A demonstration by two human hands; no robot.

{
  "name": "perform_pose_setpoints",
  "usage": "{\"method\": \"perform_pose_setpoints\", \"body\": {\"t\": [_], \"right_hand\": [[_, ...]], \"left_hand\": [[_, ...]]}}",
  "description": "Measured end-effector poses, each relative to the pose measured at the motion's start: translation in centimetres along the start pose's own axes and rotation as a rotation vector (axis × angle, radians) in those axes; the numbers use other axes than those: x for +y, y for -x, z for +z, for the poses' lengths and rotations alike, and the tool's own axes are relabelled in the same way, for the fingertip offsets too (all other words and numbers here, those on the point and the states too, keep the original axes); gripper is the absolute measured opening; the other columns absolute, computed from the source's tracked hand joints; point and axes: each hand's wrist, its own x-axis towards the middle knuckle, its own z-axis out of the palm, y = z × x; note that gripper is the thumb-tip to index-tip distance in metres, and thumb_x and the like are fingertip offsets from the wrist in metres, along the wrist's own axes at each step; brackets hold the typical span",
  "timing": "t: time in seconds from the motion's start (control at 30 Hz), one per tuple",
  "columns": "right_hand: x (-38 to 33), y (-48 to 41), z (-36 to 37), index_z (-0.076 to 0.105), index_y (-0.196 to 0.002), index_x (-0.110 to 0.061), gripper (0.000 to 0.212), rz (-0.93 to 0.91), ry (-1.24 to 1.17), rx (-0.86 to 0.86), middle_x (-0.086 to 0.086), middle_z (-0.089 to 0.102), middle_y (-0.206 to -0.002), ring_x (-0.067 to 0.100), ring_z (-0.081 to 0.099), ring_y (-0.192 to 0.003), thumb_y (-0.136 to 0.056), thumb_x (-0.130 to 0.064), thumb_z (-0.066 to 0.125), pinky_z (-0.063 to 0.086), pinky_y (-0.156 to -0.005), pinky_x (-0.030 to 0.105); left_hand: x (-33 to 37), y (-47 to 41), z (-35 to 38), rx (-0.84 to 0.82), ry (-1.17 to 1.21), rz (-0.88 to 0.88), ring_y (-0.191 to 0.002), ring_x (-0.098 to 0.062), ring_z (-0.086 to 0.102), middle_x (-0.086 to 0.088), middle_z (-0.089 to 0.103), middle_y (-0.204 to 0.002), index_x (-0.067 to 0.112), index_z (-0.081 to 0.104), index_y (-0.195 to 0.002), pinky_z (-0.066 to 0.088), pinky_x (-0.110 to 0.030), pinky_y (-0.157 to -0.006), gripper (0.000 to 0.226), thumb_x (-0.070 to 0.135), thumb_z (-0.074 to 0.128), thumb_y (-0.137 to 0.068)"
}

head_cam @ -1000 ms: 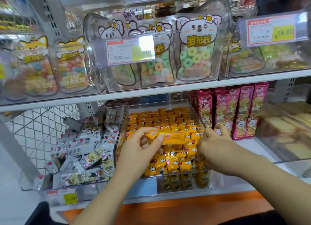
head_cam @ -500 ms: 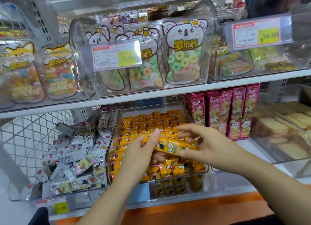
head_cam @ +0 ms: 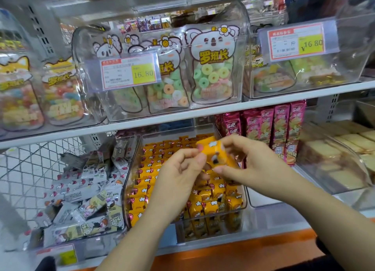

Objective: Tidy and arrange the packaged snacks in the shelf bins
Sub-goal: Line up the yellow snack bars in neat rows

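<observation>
L hand [head_cam: 178, 169] & R hand [head_cam: 249, 165] both pinch one yellow pack [head_cam: 216, 154], held just above the clear bin [head_cam: 246, 199]. Prob. light, crinkly, slick film; grip by its ends, not the middle.

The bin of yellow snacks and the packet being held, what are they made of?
The bin looks like clear rigid plastic, glossy: packets show through its walls. The yellow packet, pinched by the left hand and right hand, looks like thin printed film, perhaps foil-lined; its surface shines, though blurred.
</observation>
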Motion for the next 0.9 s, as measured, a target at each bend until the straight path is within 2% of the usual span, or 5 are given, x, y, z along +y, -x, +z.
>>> {"method": "perform_pose_setpoints", "body": {"t": [0.17, 0.3, 0.5, 0.7, 0.9], "right_hand": [[0.7, 0.5, -1.1, 0.033, -0.114, -0.046, 0.057, 0.125, -0.083, 0.002, 0.010, 0.057, -0.066, 0.029, 0.057, -0.066, -0.078, -0.027, 0.073, 0.048, -0.065, 0.038], [1.5, 0.7, -0.6, 0.041, -0.114, -0.038, 0.046, 0.117, -0.106, -0.058, -0.007, 0.045, -0.051, 0.021, 0.045, -0.053, -0.081, -0.025, 0.071, 0.049, -0.064, 0.048], [2.6, 0.6, -0.5, 0.047, -0.109, -0.030, 0.038, 0.172, -0.228, -0.156, 0.000, 0.060, -0.066, 0.021, 0.064, -0.068, -0.082, -0.019, 0.071, 0.055, -0.076, 0.048], [2.6, 0.6, -0.6, 0.047, -0.106, -0.037, 0.036, 0.153, -0.038, -0.238, -0.007, 0.053, -0.066, 0.013, 0.051, -0.061, -0.084, -0.019, 0.069, 0.049, -0.061, 0.029], [1.4, 0.8, 1.0, 0.040, -0.119, -0.039, 0.043, 0.117, 0.141, -0.293, -0.010, 0.054, -0.075, 0.010, 0.060, -0.069, -0.087, -0.025, 0.065, 0.047, -0.060, 0.027]], "left_hand": [[-3.0, 0.0, -1.4, -0.233, -0.658, 0.099, -0.093, 0.007, 0.054, 0.024, 0.059, -0.099, 0.039, 0.061, -0.106, 0.046, -0.019, -0.085, 0.024, 0.042, 0.064, -0.083], [-4.3, 0.4, -0.9, -0.401, -0.960, 0.129, -0.112, -0.001, 0.047, 0.021, 0.056, -0.118, 0.038, 0.059, -0.118, 0.036, -0.033, -0.101, 0.036, 0.052, 0.057, -0.085], [-5.0, 0.7, -0.9, -0.340, -0.922, 0.119, -0.105, -0.003, 0.051, 0.019, 0.058, -0.111, 0.031, 0.061, -0.110, 0.038, -0.035, -0.098, 0.029, 0.048, 0.058, -0.086], [-5.0, 1.0, -1.0, -0.336, -0.906, 0.131, -0.103, -0.003, 0.051, 0.020, 0.057, -0.108, 0.032, 0.061, -0.110, 0.039, -0.031, -0.095, 0.027, 0.045, 0.059, -0.087], [-5.1, 1.2, -1.1, -0.305, -0.881, 0.139, -0.080, 0.001, 0.046, 0.031, 0.046, -0.081, 0.033, 0.061, -0.101, 0.034, -0.024, -0.080, 0.020, 0.045, 0.061, -0.085]]}}
